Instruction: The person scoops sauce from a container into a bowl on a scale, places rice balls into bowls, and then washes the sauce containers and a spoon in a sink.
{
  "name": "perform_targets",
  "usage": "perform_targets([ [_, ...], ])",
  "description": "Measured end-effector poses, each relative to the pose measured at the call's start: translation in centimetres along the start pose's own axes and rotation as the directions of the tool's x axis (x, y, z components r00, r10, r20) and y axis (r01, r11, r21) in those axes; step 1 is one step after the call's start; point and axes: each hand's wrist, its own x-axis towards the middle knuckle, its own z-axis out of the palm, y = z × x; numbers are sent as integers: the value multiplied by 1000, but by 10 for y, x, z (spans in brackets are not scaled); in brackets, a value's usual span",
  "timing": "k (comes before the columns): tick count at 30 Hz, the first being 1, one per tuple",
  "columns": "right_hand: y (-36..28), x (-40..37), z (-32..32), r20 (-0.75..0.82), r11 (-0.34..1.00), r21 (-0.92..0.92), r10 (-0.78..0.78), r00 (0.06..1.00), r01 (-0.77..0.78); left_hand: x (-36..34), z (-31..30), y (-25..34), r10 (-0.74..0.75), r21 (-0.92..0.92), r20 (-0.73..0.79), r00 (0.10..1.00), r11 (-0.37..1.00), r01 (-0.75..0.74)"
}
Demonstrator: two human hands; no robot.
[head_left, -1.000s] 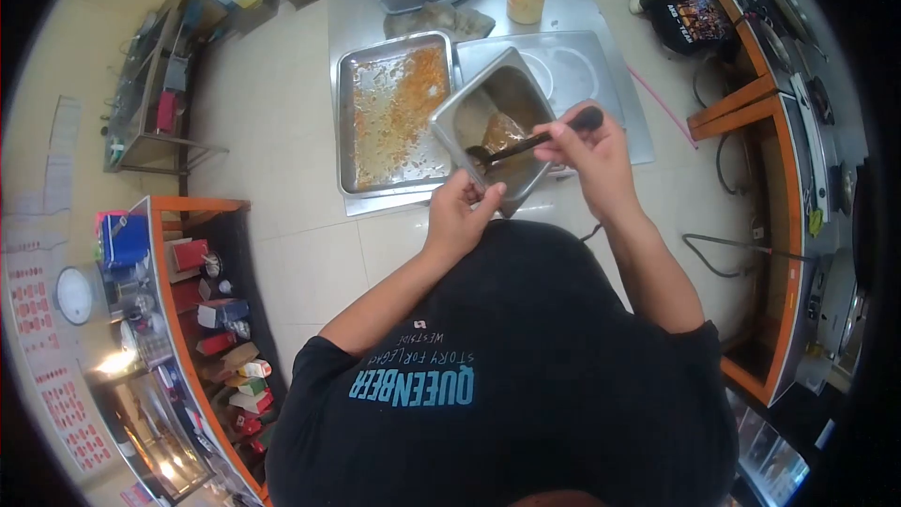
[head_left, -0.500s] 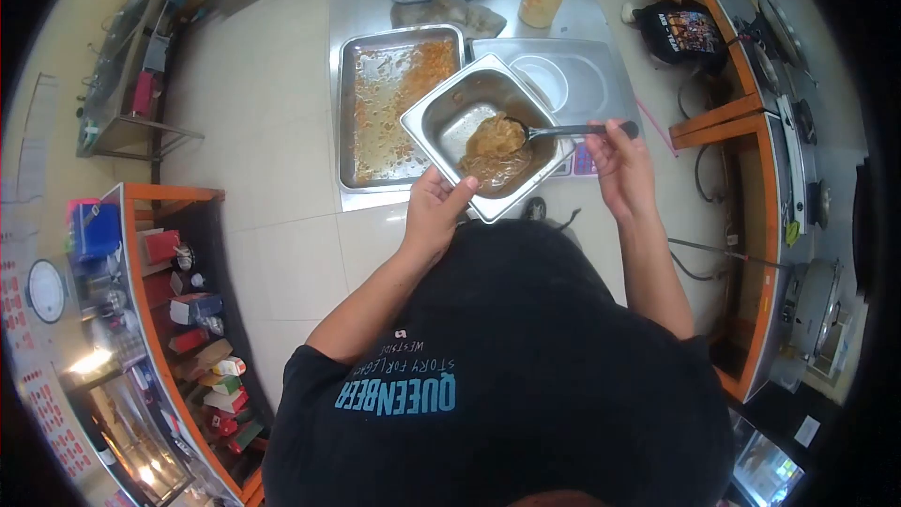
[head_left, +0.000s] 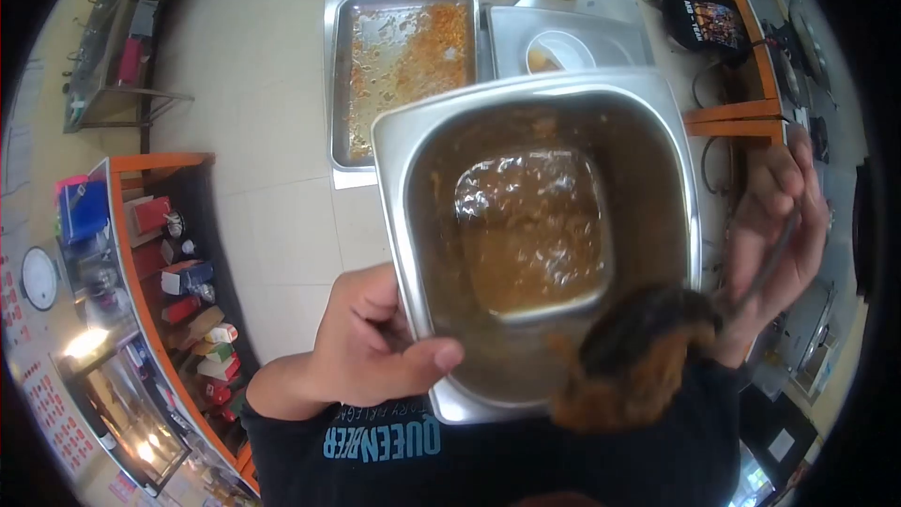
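while the left hand (head_left: 371,333) grips the pan (head_left: 648,178) and the right hand (head_left: 751,244) clasps the spoon (head_left: 648,319), tilting could spill sauce (head_left: 619,394).

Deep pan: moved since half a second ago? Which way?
Yes. Judged against the tray, the deep pan has come toward the wearer and apparently up nearer the camera; it looms much larger.

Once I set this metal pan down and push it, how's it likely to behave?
The metal pan should stay stiff, judging by its broad metal rim. Its glossy brown contents could slide if tilted. Its squarish shape makes rolling unlikely.
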Motion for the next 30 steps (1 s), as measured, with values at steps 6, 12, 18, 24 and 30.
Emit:
perform_targets([
  [6,-2,13,-22,29,994,77,71,997,-73,13,0,-11,-93,-97,-27,995,991,90],
  [12,8,29,-74,-149,999,9,39,988,-38,52,-12,-36,-91,-67,-234,968,995,78],
  [18,50,60,-143,-535,997,-72,-23,845,-18,84,-52,-76,-3,-139,-497,868,987,-76],
  [24,119,77,-200,-564,953,-298,-126,816,-58,90,-78,-90,85,-81,-636,767,981,-176],
  [30,159,73,-195,-406,835,-550,-269,873,1,90,-79,-90,116,-89,-658,744,969,-229],
])
